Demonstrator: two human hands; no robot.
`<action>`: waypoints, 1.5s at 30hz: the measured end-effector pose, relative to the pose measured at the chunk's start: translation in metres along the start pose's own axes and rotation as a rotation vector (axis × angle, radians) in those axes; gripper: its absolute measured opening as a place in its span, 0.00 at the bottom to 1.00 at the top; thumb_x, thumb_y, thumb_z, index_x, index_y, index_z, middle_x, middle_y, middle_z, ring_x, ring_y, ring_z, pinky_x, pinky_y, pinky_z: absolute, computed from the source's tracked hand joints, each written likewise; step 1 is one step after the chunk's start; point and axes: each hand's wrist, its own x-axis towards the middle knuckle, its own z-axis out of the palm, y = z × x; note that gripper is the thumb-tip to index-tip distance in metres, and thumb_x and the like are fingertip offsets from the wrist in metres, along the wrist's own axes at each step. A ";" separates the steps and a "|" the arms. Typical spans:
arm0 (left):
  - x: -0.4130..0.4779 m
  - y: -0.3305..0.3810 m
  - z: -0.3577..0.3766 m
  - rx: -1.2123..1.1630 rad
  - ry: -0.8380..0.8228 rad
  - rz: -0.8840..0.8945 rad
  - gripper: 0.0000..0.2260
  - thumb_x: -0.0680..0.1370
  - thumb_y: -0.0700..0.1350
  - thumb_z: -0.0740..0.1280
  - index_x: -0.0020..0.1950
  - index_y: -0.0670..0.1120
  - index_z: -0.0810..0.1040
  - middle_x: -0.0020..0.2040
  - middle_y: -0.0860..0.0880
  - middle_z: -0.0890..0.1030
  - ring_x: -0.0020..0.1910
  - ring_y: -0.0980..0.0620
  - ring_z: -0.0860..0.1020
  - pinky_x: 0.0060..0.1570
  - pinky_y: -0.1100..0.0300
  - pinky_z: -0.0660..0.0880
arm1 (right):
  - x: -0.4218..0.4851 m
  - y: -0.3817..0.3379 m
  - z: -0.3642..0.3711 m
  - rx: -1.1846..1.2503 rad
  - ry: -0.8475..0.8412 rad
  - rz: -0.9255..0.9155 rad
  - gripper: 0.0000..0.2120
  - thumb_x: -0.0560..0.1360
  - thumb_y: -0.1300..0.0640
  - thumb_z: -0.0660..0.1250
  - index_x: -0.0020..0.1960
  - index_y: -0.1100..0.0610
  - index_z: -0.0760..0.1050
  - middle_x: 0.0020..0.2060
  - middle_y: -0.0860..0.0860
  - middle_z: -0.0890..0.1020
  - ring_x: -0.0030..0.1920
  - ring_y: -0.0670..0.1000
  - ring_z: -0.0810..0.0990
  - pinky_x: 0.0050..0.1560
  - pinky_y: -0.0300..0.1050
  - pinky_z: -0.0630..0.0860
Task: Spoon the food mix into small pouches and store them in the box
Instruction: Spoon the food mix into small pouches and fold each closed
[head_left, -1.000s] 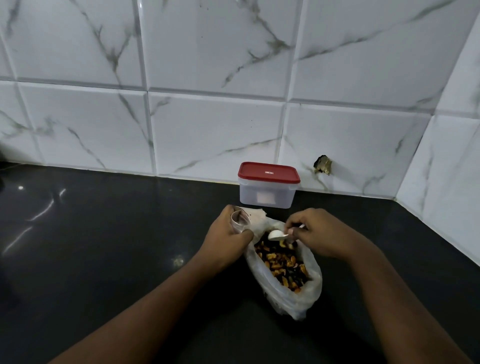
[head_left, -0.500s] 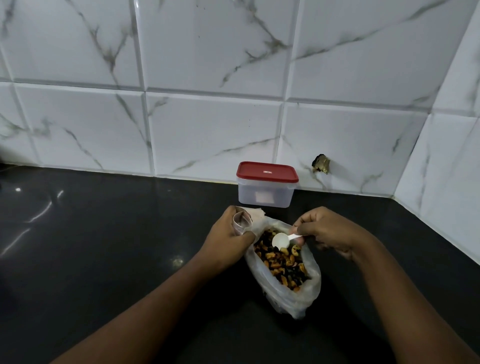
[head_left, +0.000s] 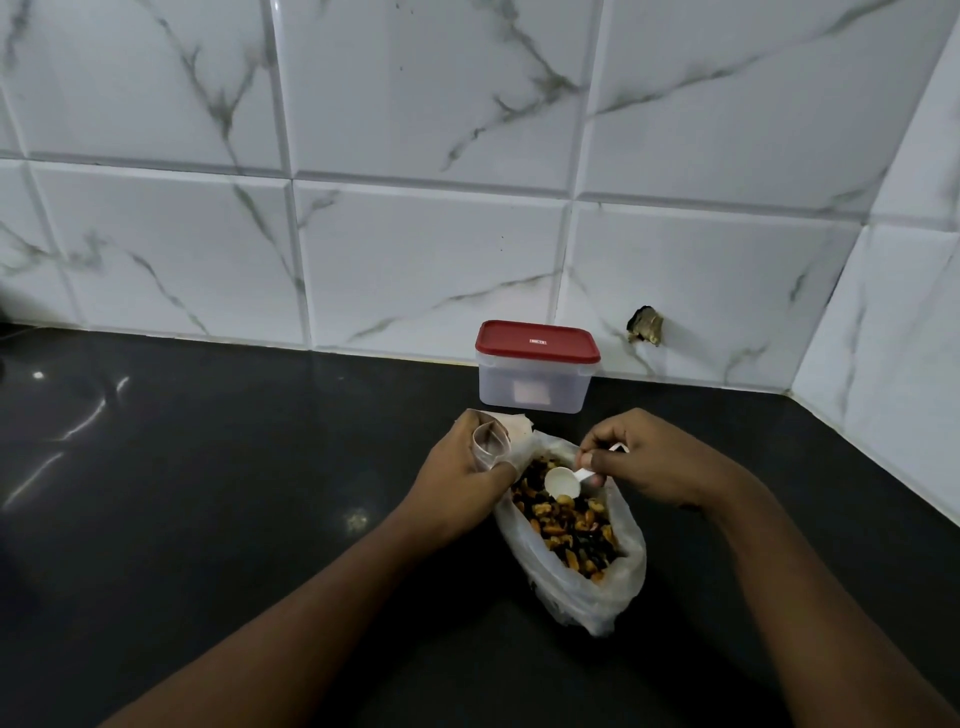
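Observation:
A clear plastic bag lies open on the black counter, full of a brown and dark food mix. My right hand pinches a small white spoon by its handle; the empty bowl hovers just above the mix. My left hand grips a small clear pouch with its mouth held open, pressed against the bag's left rim. Behind them stands a translucent box with its red lid on.
The black counter stretches left and forward of the bag. White marble tiles form the back wall, with a chipped hole near the box. A side wall closes the right corner.
The spoon has come down from beside the bag's rim to just over the mix, its empty bowl turned up. My left hand and the pouch have stayed put.

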 end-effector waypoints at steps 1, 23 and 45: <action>0.000 0.000 0.000 -0.001 0.000 0.003 0.14 0.77 0.40 0.70 0.58 0.54 0.75 0.53 0.56 0.80 0.49 0.65 0.79 0.46 0.67 0.74 | 0.001 0.001 0.001 0.019 0.005 0.013 0.07 0.81 0.55 0.69 0.48 0.50 0.85 0.41 0.48 0.88 0.44 0.45 0.85 0.53 0.49 0.78; -0.001 0.001 0.000 -0.014 -0.007 0.004 0.15 0.76 0.39 0.71 0.58 0.54 0.75 0.54 0.56 0.81 0.50 0.64 0.79 0.47 0.65 0.74 | -0.012 -0.013 -0.016 -0.330 -0.009 0.020 0.05 0.78 0.56 0.72 0.46 0.47 0.84 0.44 0.43 0.85 0.44 0.44 0.85 0.49 0.45 0.84; -0.003 0.003 0.001 -0.045 0.003 0.000 0.14 0.77 0.39 0.71 0.58 0.55 0.75 0.52 0.57 0.82 0.49 0.64 0.80 0.47 0.64 0.75 | 0.007 0.019 -0.001 0.510 0.051 0.299 0.05 0.80 0.66 0.68 0.52 0.66 0.83 0.40 0.61 0.86 0.27 0.43 0.73 0.24 0.34 0.66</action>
